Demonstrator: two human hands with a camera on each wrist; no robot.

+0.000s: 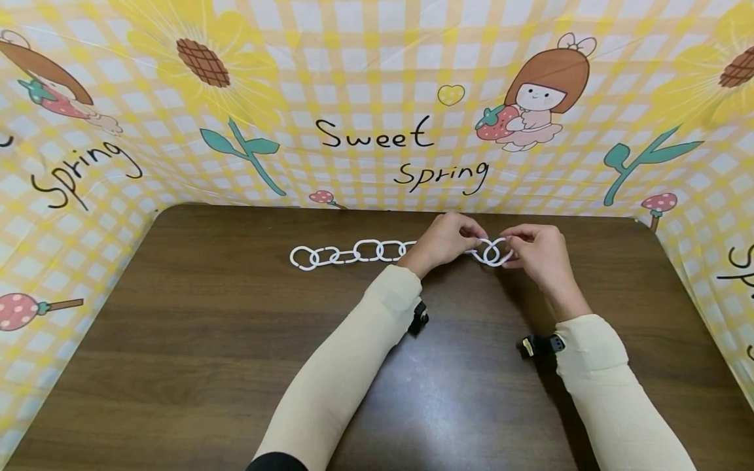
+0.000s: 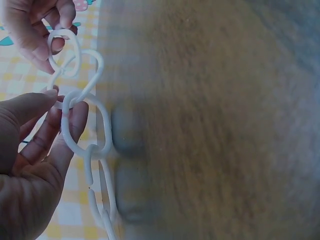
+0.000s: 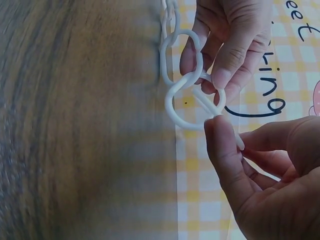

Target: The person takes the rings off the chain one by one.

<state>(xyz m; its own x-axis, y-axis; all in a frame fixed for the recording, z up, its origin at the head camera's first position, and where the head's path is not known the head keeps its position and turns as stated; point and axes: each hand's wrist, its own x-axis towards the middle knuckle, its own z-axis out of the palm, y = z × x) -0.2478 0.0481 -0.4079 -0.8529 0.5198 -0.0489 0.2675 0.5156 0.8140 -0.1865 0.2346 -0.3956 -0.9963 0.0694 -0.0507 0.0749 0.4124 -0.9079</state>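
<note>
1. the white chain (image 1: 380,251) lies along the far part of the brown table (image 1: 194,366), running from left of centre over to the right, where both hands are on it.

2. the left hand (image 1: 442,241) is on the right side of centre, in front of part of the chain. its grip is narrow: thumb and fingers pinch one of the links, as both wrist views show.

3. the right hand (image 1: 540,255) is just right of the left one, the two near each other but apart. its thumb and fingers pinch the end link (image 2: 77,50) at the chain's right end.

4. between the hands the links loop through one another and overlap; i cannot tell whether this stretch touches the table. to the left of the hands, the links make a nearly straight row, and the left wrist view shows a small gap in one of them.

5. a cream left sleeve (image 1: 341,360) and a cream right sleeve (image 1: 612,386) reach in from the near side, each with a small black device at the wrist.

6. beyond the table's far edge, and at its left and right, hangs a yellow-and-white checked cloth (image 1: 353,65) printed with sunflowers, strawberries and the words "sweet spring".
</note>
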